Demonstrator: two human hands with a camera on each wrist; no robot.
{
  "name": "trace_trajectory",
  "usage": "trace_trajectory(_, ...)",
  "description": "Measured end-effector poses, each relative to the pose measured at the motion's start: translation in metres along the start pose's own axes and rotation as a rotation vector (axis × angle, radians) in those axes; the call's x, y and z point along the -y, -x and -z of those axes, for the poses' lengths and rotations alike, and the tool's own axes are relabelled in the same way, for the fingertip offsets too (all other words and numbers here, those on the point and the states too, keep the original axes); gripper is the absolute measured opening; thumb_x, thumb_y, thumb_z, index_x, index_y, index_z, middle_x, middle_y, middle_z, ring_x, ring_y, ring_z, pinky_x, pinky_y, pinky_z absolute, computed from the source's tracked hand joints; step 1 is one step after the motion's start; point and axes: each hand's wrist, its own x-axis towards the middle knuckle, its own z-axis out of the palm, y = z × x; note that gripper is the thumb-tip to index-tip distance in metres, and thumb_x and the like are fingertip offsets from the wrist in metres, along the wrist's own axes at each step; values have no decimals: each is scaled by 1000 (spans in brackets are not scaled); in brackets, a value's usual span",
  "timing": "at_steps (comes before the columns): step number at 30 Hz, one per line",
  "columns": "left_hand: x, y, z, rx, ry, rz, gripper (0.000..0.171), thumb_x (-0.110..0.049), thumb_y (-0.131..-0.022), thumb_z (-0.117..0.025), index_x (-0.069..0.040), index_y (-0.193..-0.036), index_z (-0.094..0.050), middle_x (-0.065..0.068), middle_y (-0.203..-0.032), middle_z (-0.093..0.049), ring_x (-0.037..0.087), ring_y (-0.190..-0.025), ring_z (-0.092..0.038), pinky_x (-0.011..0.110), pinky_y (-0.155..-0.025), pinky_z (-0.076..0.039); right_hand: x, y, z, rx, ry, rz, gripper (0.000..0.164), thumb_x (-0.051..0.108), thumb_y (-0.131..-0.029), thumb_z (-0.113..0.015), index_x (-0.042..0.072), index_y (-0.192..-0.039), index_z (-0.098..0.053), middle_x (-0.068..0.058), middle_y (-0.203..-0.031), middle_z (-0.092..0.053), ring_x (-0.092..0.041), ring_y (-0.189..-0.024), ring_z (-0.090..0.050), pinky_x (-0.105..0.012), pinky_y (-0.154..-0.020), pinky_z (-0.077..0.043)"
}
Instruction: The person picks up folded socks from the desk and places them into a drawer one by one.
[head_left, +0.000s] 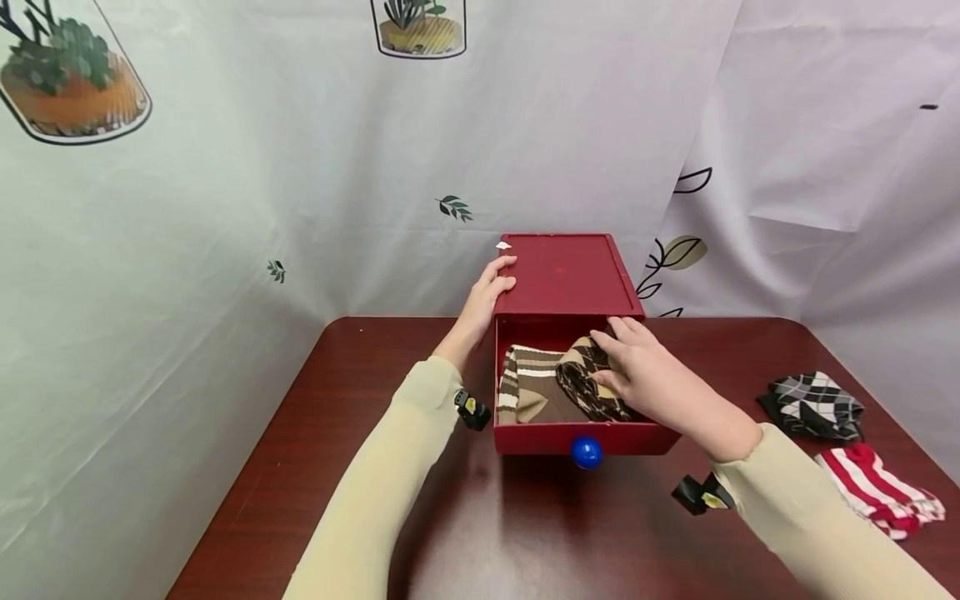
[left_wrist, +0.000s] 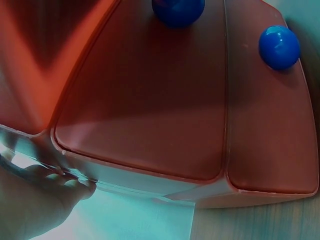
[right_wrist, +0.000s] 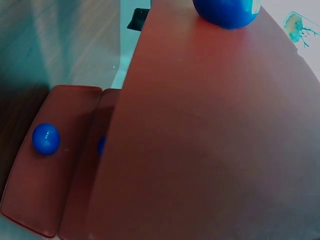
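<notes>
A red drawer cabinet (head_left: 558,271) stands on the table with its top drawer (head_left: 536,437) pulled out. Inside lie a brown striped sock (head_left: 536,387) and, to its right, a brown-and-tan patterned sock (head_left: 581,379). My right hand (head_left: 641,367) rests on the patterned sock, thumb and fingers spread, covering part of it. The cabinet's upper left edge is touched by my left hand (head_left: 487,296), whose fingertips also show against its side in the left wrist view. My right hand is out of sight in the right wrist view, where the drawer front (right_wrist: 210,130) fills most of the frame.
A black, grey and white argyle sock pair (head_left: 817,406) and a red-and-white striped pair (head_left: 881,487) lie on the table (head_left: 330,467) at the right. Blue knobs (head_left: 587,452) stick out from the drawer fronts. Two lower drawers (left_wrist: 145,100) are closed. A patterned curtain (head_left: 360,150) hangs behind.
</notes>
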Motion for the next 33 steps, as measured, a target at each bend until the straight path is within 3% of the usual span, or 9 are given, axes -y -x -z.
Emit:
trace_trajectory(6,-8,4,2,35,29,38,44,-17,-95,-43,-14,-138,-42,5,-142,-37,22,-117,-40,35,-95,-32,0,2,7,23,-50,-1,46,13,-83,-69,-9,-121,-56,-33,-133,-40,-46,-126,-33,-55,-100,-29)
trace_trajectory(11,-26,14,0,52,29,41,45,-12,-94,-42,-8,-139,-39,10,-143,-35,25,-118,-40,35,-96,-32,4,9,20,-82,-154,11,41,12,-84,-67,1,-122,-59,-24,-134,-45,-37,-120,-45,-51,-92,-38)
trace_trajectory(15,-18,10,0,31,25,19,45,-15,-93,-44,-10,-137,-42,8,-140,-39,22,-116,-41,33,-95,-31,15,15,31,-201,-213,44,40,12,-81,-71,6,-119,-62,-17,-129,-53,-18,-83,-65,-31,-68,-48)
trace_trajectory(18,-6,4,1,9,9,-2,44,-18,-92,-46,-14,-136,-44,5,-137,-41,20,-114,-43,33,-95,-32,26,19,37,-242,-267,59,42,11,-79,-73,9,-120,-62,-12,-124,-58,-4,-54,-49,-21,-52,-39)
trace_trajectory(21,-1,0,1,-3,-2,-14,44,-19,-91,-46,-16,-135,-45,4,-136,-42,19,-114,-43,33,-95,-32,35,23,39,-263,-322,70,42,11,-79,-73,13,-120,-62,-5,-120,-60,-7,-61,-52,-17,-57,-41)
trace_trajectory(25,-1,1,2,-10,1,-17,44,-19,-91,-46,-16,-135,-45,4,-136,-42,18,-114,-43,33,-94,-32,47,29,38,-264,-428,109,41,9,-79,-72,17,-118,-63,4,-116,-61,-11,-91,-60,-18,-69,-45)
trace_trajectory(28,-1,1,2,-6,-1,-16,44,-19,-91,-46,-16,-135,-45,4,-136,-42,18,-114,-43,33,-94,-32,56,35,35,-227,-521,102,34,9,-82,-70,21,-113,-64,8,-105,-63,-8,-81,-58,-21,-61,-45)
trace_trajectory(33,-1,1,1,-2,-12,-18,44,-19,-92,-45,-16,-135,-45,3,-137,-41,19,-114,-42,33,-94,-32,63,48,29,-102,-665,-15,9,14,-88,-63,20,-93,-68,7,-75,-63,-10,-61,-57,-25,-54,-46)
